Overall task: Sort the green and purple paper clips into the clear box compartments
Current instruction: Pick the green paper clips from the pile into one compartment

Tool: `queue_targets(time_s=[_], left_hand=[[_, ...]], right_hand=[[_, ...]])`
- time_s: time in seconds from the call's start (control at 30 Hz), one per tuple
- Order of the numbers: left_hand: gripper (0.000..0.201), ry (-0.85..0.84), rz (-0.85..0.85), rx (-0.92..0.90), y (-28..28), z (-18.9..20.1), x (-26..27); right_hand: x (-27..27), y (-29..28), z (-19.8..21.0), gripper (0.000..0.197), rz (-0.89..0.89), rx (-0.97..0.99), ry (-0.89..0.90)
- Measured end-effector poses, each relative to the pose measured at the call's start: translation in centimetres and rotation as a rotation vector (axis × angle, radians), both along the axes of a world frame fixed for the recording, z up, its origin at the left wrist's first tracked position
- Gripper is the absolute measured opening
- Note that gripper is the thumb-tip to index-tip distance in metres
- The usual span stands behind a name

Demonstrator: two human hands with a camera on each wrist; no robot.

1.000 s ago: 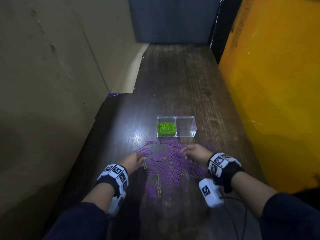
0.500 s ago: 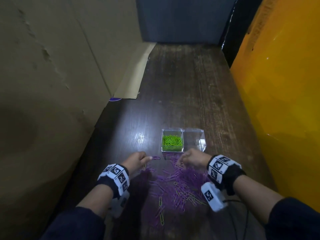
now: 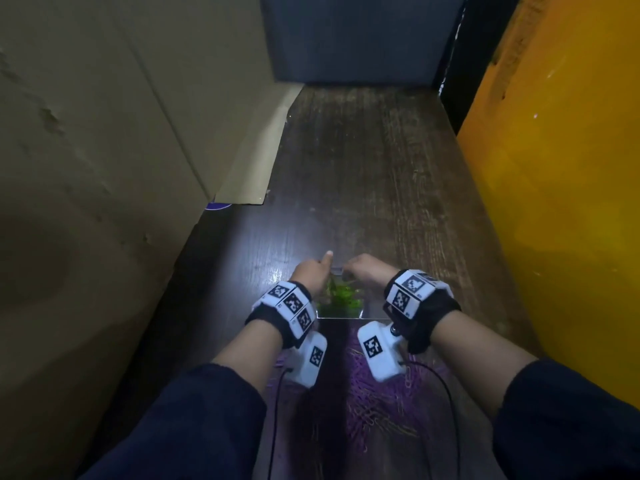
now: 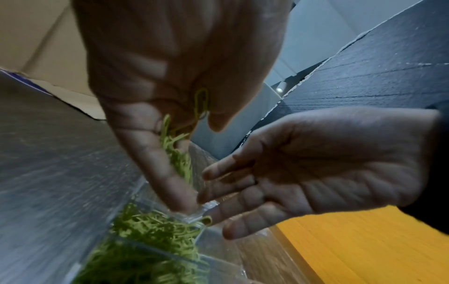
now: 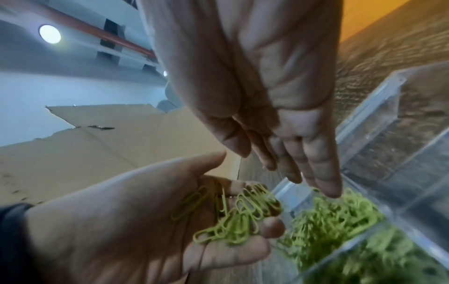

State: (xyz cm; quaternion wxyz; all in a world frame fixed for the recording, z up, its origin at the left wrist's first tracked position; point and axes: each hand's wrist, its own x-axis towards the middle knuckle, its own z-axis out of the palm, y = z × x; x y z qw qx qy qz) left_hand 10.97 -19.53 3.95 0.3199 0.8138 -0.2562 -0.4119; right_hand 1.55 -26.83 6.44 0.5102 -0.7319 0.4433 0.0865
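The clear two-compartment box point(image 3: 346, 317) stands on the wooden table, just beyond my wrists. Its left compartment is full of green paper clips point(image 5: 335, 215); the right one shows only bare wood through it. My left hand point(image 5: 145, 221) is tilted, palm open, over the left compartment, and a bunch of green clips point(image 5: 240, 217) slides off its fingers. My right hand point(image 5: 291, 134) hovers next to it with straight fingers pointing down at the green heap and holds nothing. A pile of purple clips point(image 3: 377, 400), with several yellowish ones mixed in, lies under my forearms.
A cardboard wall point(image 3: 104, 168) runs along the left of the table and a yellow panel point(image 3: 571, 202) along the right. A dark panel point(image 3: 356, 36) closes the far end. Bare wood point(image 3: 363, 168) stretches beyond the box. Thin cables trail from the wrist cameras.
Both hands have left the purple pile and moved forward over the box. The left hand has opened, and its green clips spill toward the left compartment.
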Motion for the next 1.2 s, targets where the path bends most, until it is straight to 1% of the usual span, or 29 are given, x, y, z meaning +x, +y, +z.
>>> queue_targets(time_s=[0.1,0.2,0.27,0.33,0.4,0.43,0.47,0.5,0.57,0.6,0.67,0.77,0.8,0.83,0.87,0.9,0.97,1.03,1.07,1.13,1.2], left_hand=[[0.06,-0.033,-0.016,0.028,-0.9,-0.2,-0.4],[0.051,-0.046,-0.054,0.044,-1.0,-0.7,-0.5],[0.043,-0.13,-0.104,0.05,-0.6,-0.8,-0.6],[0.036,-0.236,-0.133,0.023,0.1,-0.9,-0.7],[0.031,-0.289,-0.141,-0.03,1.2,-1.1,-0.7],[0.028,-0.323,-0.118,-0.056,2.0,-1.3,-0.7],[0.026,-0.364,-0.075,-0.081,2.8,-1.7,-0.5],[0.023,-0.395,-0.023,-0.101,3.8,-2.2,-0.3],[0.021,-0.416,0.02,-0.075,6.0,-3.7,-0.3],[0.023,-0.426,-0.003,-0.032,7.3,-4.5,-0.6],[0.03,-0.506,-0.15,0.024,9.7,-6.1,-2.1],[0.043,-0.686,-0.548,0.034,12.1,-6.7,-5.8],[0.047,-0.718,-0.658,0.057,12.5,-6.8,-6.8],[0.051,-0.746,-0.73,0.084,12.8,-6.8,-7.7],[0.054,-0.763,-0.761,0.11,12.9,-7.0,-8.2],[0.054,-0.774,-0.757,0.127,13.0,-7.1,-8.3],[0.043,-0.781,-0.704,0.156,13.2,-7.0,-8.1],[0.034,-0.8,-0.679,0.209,13.4,-6.7,-7.3],[0.033,-0.817,-0.671,0.224,13.5,-6.6,-6.8],[0.043,-0.84,-0.657,0.196,13.4,-6.1,-6.1],[0.053,-0.843,-0.716,0.108,12.6,-5.6,-6.4]], right_hand=[[-1.4,-0.2,0.8,0.034,-0.147,0.031,-0.121],[-4.3,0.1,1.1,0.029,-0.272,0.063,-0.25],[-6.9,1.1,0.5,0.028,-0.266,0.081,-0.25],[-9.5,2.4,-1.6,0.03,-0.206,0.004,-0.204],[-11.5,3.4,-4.3,0.024,-0.026,-0.217,-0.074],[-12.4,3.7,-5.7,0.025,0.072,-0.345,0.004],[-13.1,4.1,-6.9,0.031,0.146,-0.444,0.059],[-13.7,4.6,-7.9,0.037,0.182,-0.498,0.1],[-14.5,5.6,-9.2,0.048,0.203,-0.538,0.208],[-14.7,6.2,-9.6,0.052,0.212,-0.528,0.262],[-14.7,7.6,-10.0,0.056,0.248,-0.513,0.339],[-14.5,9.3,-10.3,0.056,0.342,-0.548,0.363],[-14.5,9.6,-10.2,0.055,0.366,-0.563,0.343],[-14.6,9.7,-10.1,0.053,0.377,-0.582,0.307],[-14.7,9.5,-9.9,0.05,0.366,-0.607,0.254],[-14.8,9.1,-9.6,0.046,0.337,-0.636,0.198],[-14.5,7.9,-8.9,0.035,0.244,-0.653,0.126],[-13.7,6.8,-8.3,0.033,0.176,-0.625,0.085],[-13.1,6.4,-8.1,0.034,0.174,-0.612,0.079],[-12.0,5.9,-8.2,0.037,0.244,-0.624,0.105],[-11.4,5.8,-8.6,0.039,0.372,-0.7,0.17]])
